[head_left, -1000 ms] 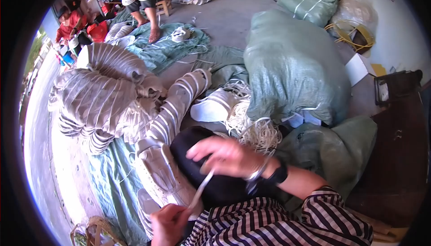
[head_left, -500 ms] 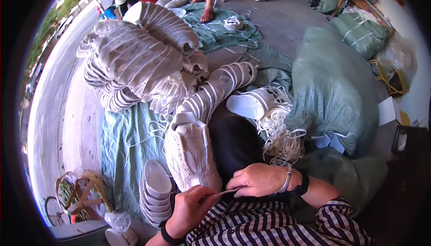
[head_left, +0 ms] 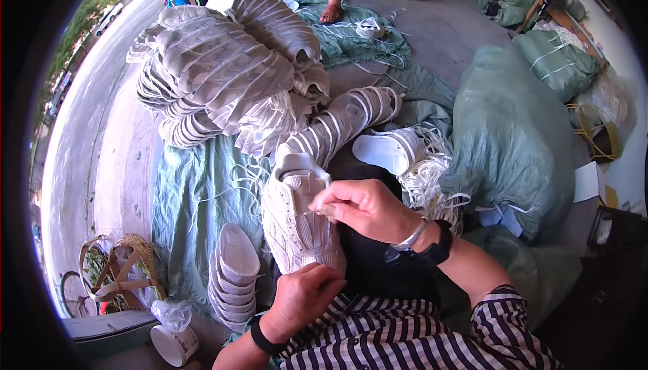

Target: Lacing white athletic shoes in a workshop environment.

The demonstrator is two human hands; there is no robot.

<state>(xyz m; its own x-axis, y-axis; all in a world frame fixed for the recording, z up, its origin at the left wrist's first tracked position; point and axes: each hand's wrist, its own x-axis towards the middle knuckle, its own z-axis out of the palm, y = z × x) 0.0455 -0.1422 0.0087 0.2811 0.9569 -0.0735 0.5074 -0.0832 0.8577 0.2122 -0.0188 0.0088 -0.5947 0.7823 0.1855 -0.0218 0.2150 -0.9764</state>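
A white sneaker upper (head_left: pixel 278 218) rests at my dark-trousered knee, its heel opening away from me and its toe toward me. Over the eyelets on its right side, my right hand (head_left: pixel 370 209) is closed in a pinch on a pale lace end. Close by the toe, my left hand (head_left: pixel 305 297) is curled shut; what its fingers hold, if anything, is hidden. Left of the upper stands a nested stack of white shoe uppers (head_left: pixel 236 269). A tangled bundle of white laces (head_left: pixel 435 184) lies beyond my right hand, beside another group of white uppers (head_left: pixel 385 150).
A big pile of bundled uppers (head_left: pixel 229 73) lies ahead on green sheeting (head_left: pixel 192 194). A bulging green sack (head_left: pixel 509 134) stands at the right. A woven basket (head_left: pixel 138 262) and a white tub (head_left: pixel 174 344) are at the lower left. Another person's feet (head_left: pixel 331 12) show at the back.
My hands have come apart from the strand stretched between them. The right one has moved up to the upper's eyelets; the left remains near the toe. The view has shifted slightly.
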